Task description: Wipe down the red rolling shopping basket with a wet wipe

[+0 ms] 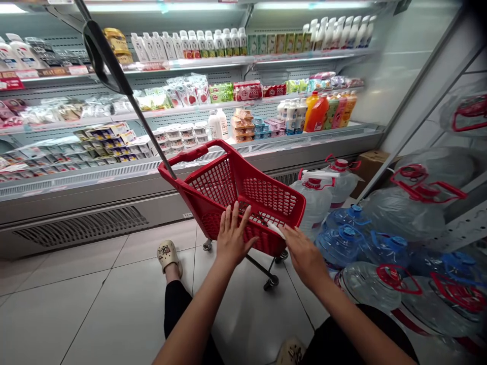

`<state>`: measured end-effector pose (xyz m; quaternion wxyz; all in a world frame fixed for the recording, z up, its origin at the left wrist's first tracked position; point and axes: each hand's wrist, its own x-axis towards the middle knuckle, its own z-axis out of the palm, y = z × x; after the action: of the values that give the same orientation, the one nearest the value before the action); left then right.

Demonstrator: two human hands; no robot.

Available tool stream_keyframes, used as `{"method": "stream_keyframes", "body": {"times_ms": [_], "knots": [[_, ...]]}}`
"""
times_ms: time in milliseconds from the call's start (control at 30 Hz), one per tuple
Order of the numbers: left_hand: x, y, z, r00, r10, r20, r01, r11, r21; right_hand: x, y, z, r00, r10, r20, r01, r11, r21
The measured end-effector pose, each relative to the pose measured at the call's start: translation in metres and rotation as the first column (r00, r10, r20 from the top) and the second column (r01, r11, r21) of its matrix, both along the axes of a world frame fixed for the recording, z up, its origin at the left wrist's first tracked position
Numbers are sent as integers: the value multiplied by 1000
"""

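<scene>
Red plastic basket (266,197) on wheels, chiller shelves (323,138) behind it: left hand (232,239) spread flat against its near wall, right hand (304,254) holding a white cloth (276,229) at its rim.

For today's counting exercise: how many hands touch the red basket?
2: the left hand lies on the near rim of the red basket, the right hand at its near right corner.

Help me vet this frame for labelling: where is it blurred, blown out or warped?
Head view: the packs on the chiller shelves smear sideways, worst at far left; the light strip on top blows out white; the wide lens bows the shelf edges and stretches the water jugs at right; the red shopping trolley, left hand and right hand are fairly sharp.
</scene>
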<state>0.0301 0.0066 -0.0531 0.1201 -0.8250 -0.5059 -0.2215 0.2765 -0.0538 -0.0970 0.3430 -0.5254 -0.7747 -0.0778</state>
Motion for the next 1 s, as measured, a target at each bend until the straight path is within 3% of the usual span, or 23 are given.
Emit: {"method": "stream_keyframes", "body": {"times_ms": [133, 233, 367, 500, 600, 700, 900, 1000], "knots": [[36, -13, -10, 998, 42, 49, -42, 999, -7, -45, 11, 9, 998, -60, -15, 61, 997, 36], [45, -17, -12, 1000, 16, 27, -15, 1000, -18, -54, 24, 14, 998, -58, -6, 58, 995, 80], [14, -6, 6, 994, -83, -75, 82, 997, -14, -24, 24, 13, 999, -26, 18, 24, 995, 92], [-33, 10, 38, 998, 68, -11, -67, 992, 109, 7, 16, 8, 995, -92, -24, 93, 993, 77], [-42, 12, 51, 997, 73, -3, -72, 990, 122, 4, 19, 7, 987, -149, -52, 153, 986, 67], [-32, 6, 53, 996, 86, -1, -85, 990, 109, -30, 32, 13, 991, -113, -67, 117, 991, 64], [-25, -1, 58, 997, 73, -8, -71, 987, 145, -144, 67, 45, 984, 66, -163, -50, 994, 101], [-30, -1, 62, 997, 73, 7, -73, 980, 188, -172, 77, 57, 973, 129, -190, -102, 984, 143]]}}
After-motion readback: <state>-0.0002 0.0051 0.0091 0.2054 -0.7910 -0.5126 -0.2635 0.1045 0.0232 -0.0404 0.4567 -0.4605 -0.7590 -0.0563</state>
